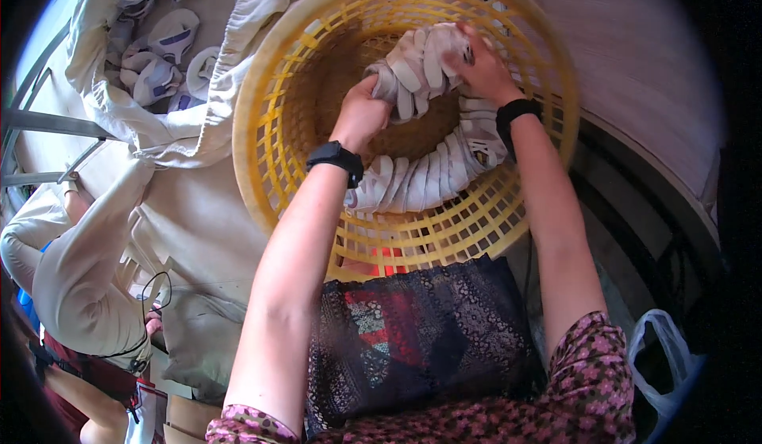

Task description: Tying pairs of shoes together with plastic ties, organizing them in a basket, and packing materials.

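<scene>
Basket [270, 126], yellow plastic lattice, sits tipped toward me so I can reach its bottom. Inside curls a stack of white moulded pieces [429, 178]. My left hand [361, 115] and right hand [480, 67] both clench one bundle [421, 63], lifting it clear.

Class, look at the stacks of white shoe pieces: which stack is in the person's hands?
The stack inside the yellow basket, gripped by the left hand and the right hand. The curved row below them lies untouched.
</scene>
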A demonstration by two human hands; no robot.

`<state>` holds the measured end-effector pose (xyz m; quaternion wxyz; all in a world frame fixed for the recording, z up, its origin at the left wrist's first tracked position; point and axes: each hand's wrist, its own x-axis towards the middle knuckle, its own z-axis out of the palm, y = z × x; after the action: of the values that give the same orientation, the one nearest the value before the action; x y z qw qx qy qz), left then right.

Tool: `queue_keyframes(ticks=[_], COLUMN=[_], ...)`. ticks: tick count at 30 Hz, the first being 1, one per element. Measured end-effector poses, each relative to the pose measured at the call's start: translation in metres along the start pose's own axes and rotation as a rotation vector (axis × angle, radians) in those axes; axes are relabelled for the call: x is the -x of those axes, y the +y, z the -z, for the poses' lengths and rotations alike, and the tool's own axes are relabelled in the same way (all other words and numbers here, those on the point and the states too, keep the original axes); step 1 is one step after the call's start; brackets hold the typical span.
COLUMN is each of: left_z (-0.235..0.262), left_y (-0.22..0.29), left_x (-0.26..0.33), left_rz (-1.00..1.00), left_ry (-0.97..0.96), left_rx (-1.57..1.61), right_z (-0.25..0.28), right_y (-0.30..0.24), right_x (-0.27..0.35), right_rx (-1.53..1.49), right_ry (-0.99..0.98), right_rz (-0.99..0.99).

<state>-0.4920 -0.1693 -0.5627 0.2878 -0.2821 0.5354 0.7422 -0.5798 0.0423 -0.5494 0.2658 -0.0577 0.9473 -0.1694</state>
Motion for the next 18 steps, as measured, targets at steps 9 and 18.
queue_keyframes(ticks=[9, 18], left_z=[0.017, -0.022], left_y=[0.081, 0.074], left_x=[-0.027, -0.054], left_rz=[-0.149, -0.296], left_ry=[-0.247, -0.174], left_rx=[-0.655, -1.099], right_z=[0.004, -0.010], right_y=[-0.008, -0.008], right_x=[0.044, 0.046], right_rx=[-1.537, -1.142], right_ry=[-0.189, 0.035], right_rz=[-0.339, -0.561])
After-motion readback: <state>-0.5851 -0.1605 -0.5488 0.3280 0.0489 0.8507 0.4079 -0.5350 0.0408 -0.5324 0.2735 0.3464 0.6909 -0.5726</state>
